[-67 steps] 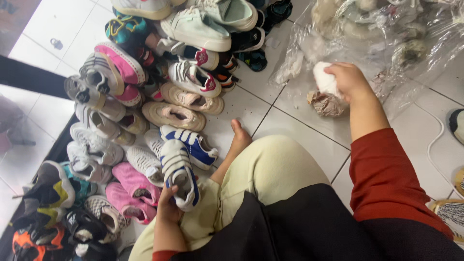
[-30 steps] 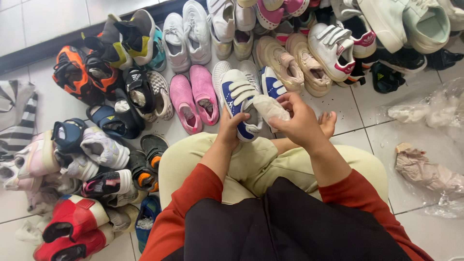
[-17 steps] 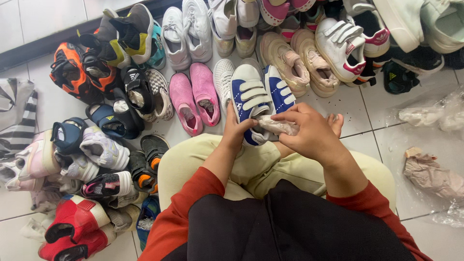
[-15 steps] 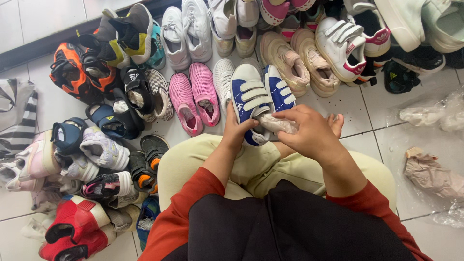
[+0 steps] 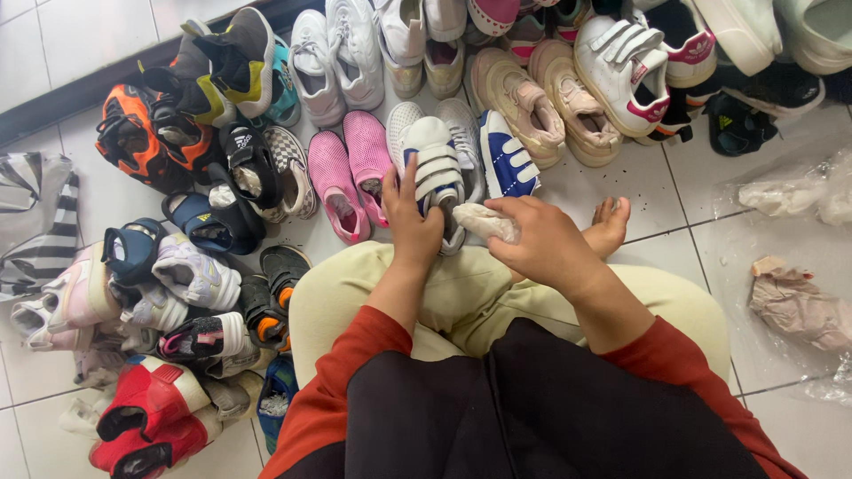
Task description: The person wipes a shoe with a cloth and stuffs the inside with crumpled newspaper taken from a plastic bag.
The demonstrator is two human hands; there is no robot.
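Holding a white shoe with blue stripes [image 5: 441, 177] in my left hand [image 5: 410, 222], I have my fingers wrapped around its heel, just above my knees. My right hand [image 5: 541, 241] squeezes a crumpled wad of paper [image 5: 490, 222] that touches the shoe's open end. Its twin shoe [image 5: 509, 165] lies beside it on the tile floor [image 5: 621, 186], next to pink shoes [image 5: 351, 182], with many more shoes all around

— She had one arm stretched out to that plastic a moment ago?

— Yes. Now the right hand [image 5: 541, 247] pushes a crumpled white paper wad [image 5: 493, 222] at the white-and-blue strap sneaker [image 5: 439, 177], lifted in her left hand [image 5: 410, 220].
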